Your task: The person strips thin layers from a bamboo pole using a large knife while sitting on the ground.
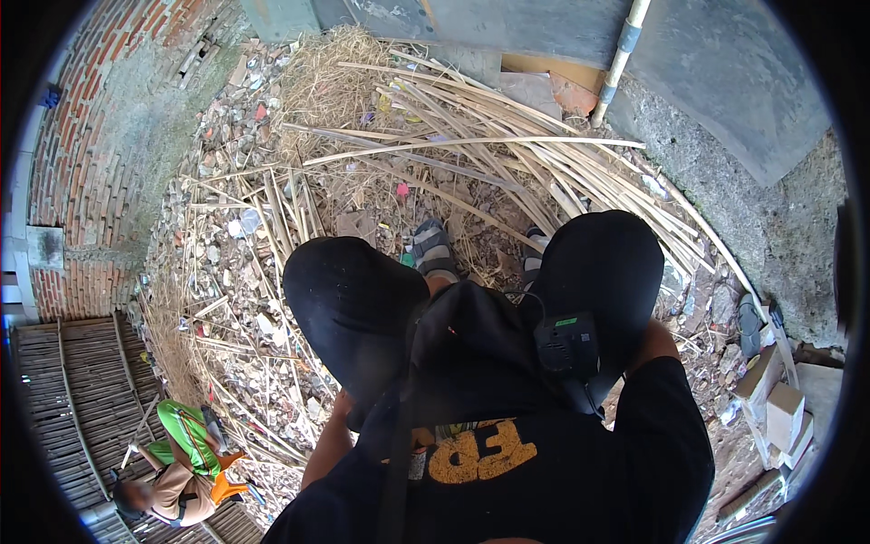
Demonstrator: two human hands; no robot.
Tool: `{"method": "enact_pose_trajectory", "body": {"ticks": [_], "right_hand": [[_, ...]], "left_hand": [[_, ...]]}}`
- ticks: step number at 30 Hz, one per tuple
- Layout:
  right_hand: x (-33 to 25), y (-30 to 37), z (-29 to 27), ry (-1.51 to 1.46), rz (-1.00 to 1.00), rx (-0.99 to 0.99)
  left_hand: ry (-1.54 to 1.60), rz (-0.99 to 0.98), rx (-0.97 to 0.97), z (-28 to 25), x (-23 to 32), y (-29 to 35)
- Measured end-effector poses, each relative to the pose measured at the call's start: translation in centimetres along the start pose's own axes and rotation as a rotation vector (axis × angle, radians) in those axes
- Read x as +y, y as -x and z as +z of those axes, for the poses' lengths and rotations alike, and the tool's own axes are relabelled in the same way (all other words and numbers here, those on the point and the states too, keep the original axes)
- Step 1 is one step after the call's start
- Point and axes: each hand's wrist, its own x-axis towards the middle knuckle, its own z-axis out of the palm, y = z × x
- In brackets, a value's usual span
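I sit low with my knees bent, in dark trousers (pixel 349 286) and a black shirt (pixel 544 480). My left forearm (pixel 328 451) goes down beside my left thigh, and my right forearm (pixel 654 344) passes outside my right thigh. Both hands are hidden behind my legs and body, so whatever they touch or hold does not show. A small black device (pixel 567 346) with a cable rests against my right thigh. Grey sandals (pixel 432 243) are on my feet. Long split bamboo strips (pixel 480 140) lie in a loose pile just beyond my feet.
Rubble and litter (pixel 240 263) cover the ground, with dry straw (pixel 331 77) at the back. A brick wall (pixel 100 163) stands left, a concrete wall (pixel 725 172) right. Another person (pixel 177 494) crouches lower left beside slatted bamboo panels (pixel 77 390). Blocks (pixel 781 412) lie at right.
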Motion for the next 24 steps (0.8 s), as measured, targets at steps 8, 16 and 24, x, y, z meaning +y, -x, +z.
{"method": "enact_pose_trajectory", "body": {"ticks": [8, 16, 24], "right_hand": [[-0.08, -0.37, 0.06, -0.001, 0.003, 0.0], [-0.08, -0.58, -0.21, -0.005, 0.005, 0.007], [-0.21, -0.83, -0.34, -0.003, 0.003, 0.006]], "left_hand": [[-0.006, -0.017, -0.01, -0.45, 0.11, 0.44], [-0.005, -0.022, -0.018, -0.37, 0.39, 0.48], [-0.003, -0.027, -0.023, -0.44, 0.42, 0.57]]}}
